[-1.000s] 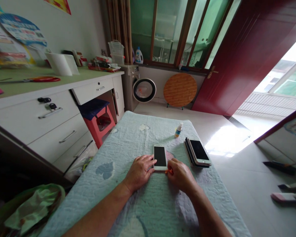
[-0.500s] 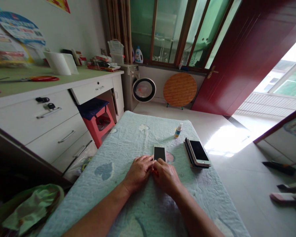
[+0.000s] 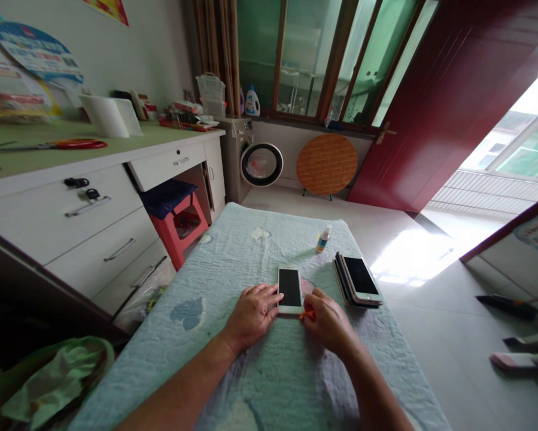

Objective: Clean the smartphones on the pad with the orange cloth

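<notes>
A white phone [image 3: 289,289] with a dark screen lies face up on the pale blue quilted cloth [image 3: 233,257]. My left hand [image 3: 252,312] rests flat beside the phone's left edge, fingertips touching it, fingers spread. My right hand [image 3: 326,320] sits at the phone's lower right corner, fingers pinched on a small orange tool [image 3: 309,313]. A stack of phones [image 3: 356,280] lies just right of it.
A small spray bottle [image 3: 322,239] stands near the cloth's far edge. A white desk with drawers [image 3: 98,203] runs along the left, with a red stool [image 3: 179,224] under it. A green bag [image 3: 48,383] sits at lower left. Tiled floor lies to the right.
My right hand slid left over the phone's lower end half a second ago, then drew back to its right corner. The left hand stayed put.
</notes>
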`<state>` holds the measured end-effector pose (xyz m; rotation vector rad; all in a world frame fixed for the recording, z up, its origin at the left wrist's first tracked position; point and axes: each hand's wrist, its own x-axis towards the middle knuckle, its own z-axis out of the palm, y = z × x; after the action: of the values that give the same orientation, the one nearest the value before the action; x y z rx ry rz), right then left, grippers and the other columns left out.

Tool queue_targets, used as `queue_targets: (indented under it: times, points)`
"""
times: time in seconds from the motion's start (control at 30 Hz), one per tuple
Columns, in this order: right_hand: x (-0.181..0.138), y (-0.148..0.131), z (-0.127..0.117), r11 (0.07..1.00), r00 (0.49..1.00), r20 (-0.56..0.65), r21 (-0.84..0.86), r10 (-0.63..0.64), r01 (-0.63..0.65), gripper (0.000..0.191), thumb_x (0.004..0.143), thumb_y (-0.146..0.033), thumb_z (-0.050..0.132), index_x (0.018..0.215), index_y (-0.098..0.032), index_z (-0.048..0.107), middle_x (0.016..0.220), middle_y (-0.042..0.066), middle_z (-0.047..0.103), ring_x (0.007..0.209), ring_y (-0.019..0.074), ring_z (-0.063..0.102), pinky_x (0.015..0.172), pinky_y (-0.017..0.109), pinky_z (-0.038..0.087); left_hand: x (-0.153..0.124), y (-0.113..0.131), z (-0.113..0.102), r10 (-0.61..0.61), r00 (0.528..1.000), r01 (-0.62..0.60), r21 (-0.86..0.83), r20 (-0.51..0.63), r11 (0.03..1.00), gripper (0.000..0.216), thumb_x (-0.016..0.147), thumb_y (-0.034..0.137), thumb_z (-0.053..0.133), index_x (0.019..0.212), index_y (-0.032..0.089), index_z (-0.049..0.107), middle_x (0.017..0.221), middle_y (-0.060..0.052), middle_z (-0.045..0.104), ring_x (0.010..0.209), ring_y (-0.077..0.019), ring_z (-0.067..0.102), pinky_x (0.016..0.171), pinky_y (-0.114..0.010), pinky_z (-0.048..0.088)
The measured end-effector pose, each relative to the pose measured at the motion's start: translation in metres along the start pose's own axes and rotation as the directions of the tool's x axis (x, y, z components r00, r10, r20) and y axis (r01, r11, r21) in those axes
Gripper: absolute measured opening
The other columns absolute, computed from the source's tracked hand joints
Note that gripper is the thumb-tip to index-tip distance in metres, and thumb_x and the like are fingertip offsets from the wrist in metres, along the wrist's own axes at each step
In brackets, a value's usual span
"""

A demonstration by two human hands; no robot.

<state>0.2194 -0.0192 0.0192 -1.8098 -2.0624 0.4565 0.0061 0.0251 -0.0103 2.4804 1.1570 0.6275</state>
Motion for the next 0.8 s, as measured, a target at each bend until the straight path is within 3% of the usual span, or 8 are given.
queue_targets:
  times: [0.23,0.37,0.43,0.53,0.7,0.8]
  points:
    - [0.004,0.0,0.001,0.986,0.997,-0.076,0.164,0.014,-0.001,0.006,0.072,-0.018,0.056,0.068,-0.019,0.052,0.075,0.0,0.058,0.071,0.0134,0.054,0.066,0.022,0.037,-0.002,-0.001,-0.003,-0.022,0.999,0.023,-0.023,0.05,0.999,0.045,0.082,0.037,0.068,0.126,0.028,0.059,0.138,-0.004,0.053,0.126,-0.0269,0.047,0.106,-0.046,0.035]
    - [0.009,-0.01,0.014,0.916,0.969,-0.085,0.355,0.233,-0.189,0.014,0.077,-0.03,0.056,0.069,-0.021,0.049,0.058,-0.002,0.057,0.054,0.0134,0.056,0.053,0.022,0.038,-0.001,-0.001,-0.002,-0.023,0.998,0.024,-0.024,0.066,0.999,0.048,0.081,0.042,0.068,0.126,0.027,0.059,0.14,-0.005,0.052,0.127,-0.0285,0.046,0.106,-0.047,0.034]
    - [0.01,-0.014,0.019,0.824,0.941,-0.012,0.487,0.339,-0.291,0.017,0.078,-0.036,0.055,0.071,-0.022,0.048,0.046,-0.005,0.052,0.04,0.0125,0.051,0.042,0.02,0.034,-0.001,-0.002,-0.001,-0.023,0.998,0.025,-0.03,0.055,0.999,0.049,0.081,0.042,0.069,0.125,0.027,0.059,0.139,-0.006,0.052,0.126,-0.0287,0.047,0.105,-0.047,0.035]
    - [0.011,-0.017,0.022,0.639,0.916,0.097,0.687,0.389,-0.344,0.024,0.077,-0.043,0.057,0.075,-0.022,0.046,0.039,-0.008,0.048,0.029,0.0117,0.045,0.032,0.018,0.028,0.0,-0.001,0.001,-0.035,0.999,0.036,-0.044,0.022,0.998,0.047,0.08,0.044,0.07,0.123,0.025,0.061,0.135,-0.008,0.056,0.123,-0.0288,0.049,0.104,-0.047,0.036]
    - [0.01,-0.018,0.015,0.289,0.916,0.139,0.922,0.377,-0.259,0.037,0.068,-0.049,0.069,0.077,-0.02,0.047,0.045,-0.009,0.049,0.026,0.0061,0.037,0.027,0.016,0.027,-0.001,0.005,0.0,-0.012,1.0,0.012,-0.068,-0.014,0.998,0.052,0.082,0.052,0.064,0.123,0.02,0.059,0.127,-0.011,0.061,0.117,-0.0291,0.052,0.1,-0.045,0.041]
    - [0.008,-0.026,0.011,0.218,0.945,0.137,0.954,0.296,-0.207,0.04,0.069,-0.051,0.071,0.081,-0.019,0.05,0.051,-0.008,0.052,0.028,0.0051,0.038,0.027,0.016,0.029,-0.002,0.009,0.001,-0.039,0.998,0.036,-0.061,-0.053,0.997,0.064,0.083,0.051,0.062,0.134,0.017,0.046,0.119,-0.013,0.064,0.11,-0.0299,0.056,0.096,-0.045,0.044]
